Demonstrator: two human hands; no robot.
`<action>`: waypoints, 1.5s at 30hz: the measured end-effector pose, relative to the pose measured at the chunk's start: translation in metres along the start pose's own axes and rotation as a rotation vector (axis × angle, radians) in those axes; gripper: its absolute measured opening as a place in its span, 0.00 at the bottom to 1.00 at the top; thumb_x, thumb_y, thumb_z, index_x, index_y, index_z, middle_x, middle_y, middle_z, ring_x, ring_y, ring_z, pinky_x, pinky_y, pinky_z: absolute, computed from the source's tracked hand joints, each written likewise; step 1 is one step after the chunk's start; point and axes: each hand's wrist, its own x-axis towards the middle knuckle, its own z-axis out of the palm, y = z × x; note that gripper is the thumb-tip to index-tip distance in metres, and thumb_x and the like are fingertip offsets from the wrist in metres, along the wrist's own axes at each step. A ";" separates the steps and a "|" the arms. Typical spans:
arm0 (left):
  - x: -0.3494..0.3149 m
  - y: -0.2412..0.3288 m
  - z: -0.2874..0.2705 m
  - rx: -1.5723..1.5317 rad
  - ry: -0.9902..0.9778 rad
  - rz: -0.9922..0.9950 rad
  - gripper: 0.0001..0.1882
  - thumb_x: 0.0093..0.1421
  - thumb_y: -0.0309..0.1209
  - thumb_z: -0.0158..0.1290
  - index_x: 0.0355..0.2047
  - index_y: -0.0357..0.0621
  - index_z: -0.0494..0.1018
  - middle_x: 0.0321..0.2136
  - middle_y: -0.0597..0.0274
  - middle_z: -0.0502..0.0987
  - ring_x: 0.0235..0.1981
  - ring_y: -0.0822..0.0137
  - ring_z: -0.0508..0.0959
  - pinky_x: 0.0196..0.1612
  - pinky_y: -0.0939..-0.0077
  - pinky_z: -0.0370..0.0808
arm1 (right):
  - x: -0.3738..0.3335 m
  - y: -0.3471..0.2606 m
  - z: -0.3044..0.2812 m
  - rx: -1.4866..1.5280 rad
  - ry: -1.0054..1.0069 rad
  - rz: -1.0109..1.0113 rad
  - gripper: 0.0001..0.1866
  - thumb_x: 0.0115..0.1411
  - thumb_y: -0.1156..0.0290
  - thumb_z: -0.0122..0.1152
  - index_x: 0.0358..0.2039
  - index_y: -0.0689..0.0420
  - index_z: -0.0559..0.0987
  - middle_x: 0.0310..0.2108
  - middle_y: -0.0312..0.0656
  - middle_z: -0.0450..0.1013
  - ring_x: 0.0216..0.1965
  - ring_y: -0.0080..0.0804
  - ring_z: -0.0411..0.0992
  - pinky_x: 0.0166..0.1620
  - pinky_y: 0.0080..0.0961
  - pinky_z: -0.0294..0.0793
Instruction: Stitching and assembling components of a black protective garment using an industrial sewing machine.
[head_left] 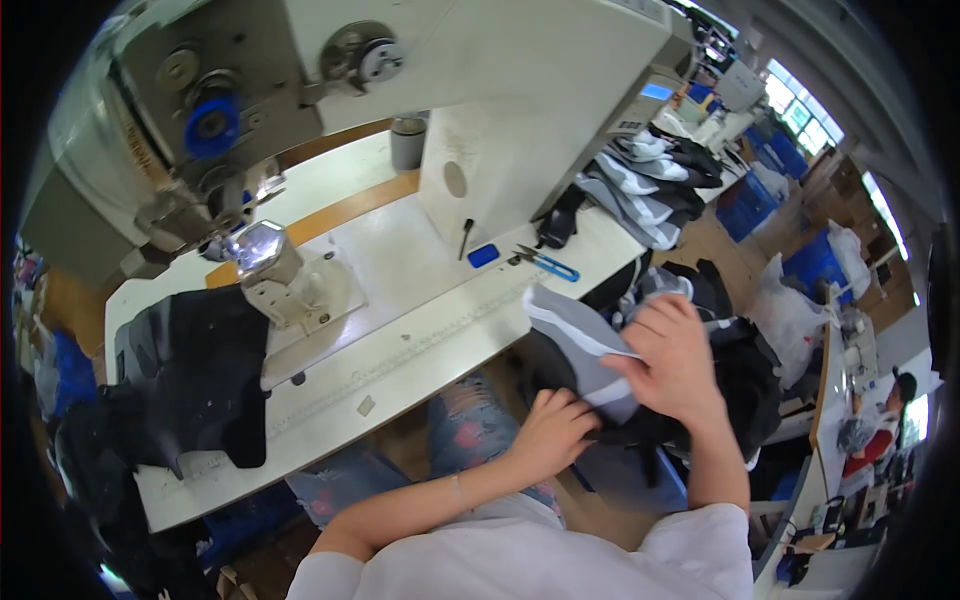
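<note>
Holding a grey fabric piece (575, 335) with a white stripe, both hands work off the near-right edge of the counter (420, 330), over the lap; left hand (550, 430) closed, fingers pinching the lower edge of the piece; right hand (675, 360) curled over its upper fold, gripping it; dark garments (745, 370) heaped just beyond the piece; sewing machine (400, 90) at the counter's far side; black cloth (200, 370) draped at the counter's left end; blue-handled snips (545, 262) and small blue block (483, 255) near the machine base; risk, as judged: stripe edges could slip out of line if either pinch loosens; the piece could snag on the heap beneath.
</note>
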 end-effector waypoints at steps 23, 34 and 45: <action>-0.029 0.008 -0.048 -0.130 0.016 -0.236 0.15 0.51 0.22 0.59 0.40 0.38 0.71 0.19 0.50 0.73 0.20 0.48 0.74 0.24 0.69 0.69 | -0.193 0.019 0.125 -0.350 -0.029 0.546 0.15 0.54 0.63 0.59 0.43 0.49 0.78 0.49 0.35 0.71 0.56 0.33 0.65 0.60 0.44 0.51; -0.054 0.034 -0.035 -0.625 0.708 -0.934 0.09 0.59 0.30 0.59 0.29 0.41 0.70 0.25 0.66 0.71 0.18 0.79 0.68 0.19 0.84 0.68 | -0.222 0.159 0.137 0.048 0.228 0.604 0.05 0.56 0.72 0.58 0.25 0.58 0.80 0.25 0.40 0.74 0.32 0.38 0.73 0.39 0.33 0.69; -0.085 0.041 -0.097 -0.371 0.933 -0.813 0.03 0.60 0.26 0.56 0.33 0.40 0.74 0.26 0.73 0.73 0.25 0.80 0.70 0.31 0.82 0.68 | -0.190 0.180 0.127 0.007 -0.052 0.693 0.09 0.55 0.66 0.60 0.28 0.58 0.81 0.27 0.46 0.76 0.33 0.48 0.73 0.41 0.40 0.69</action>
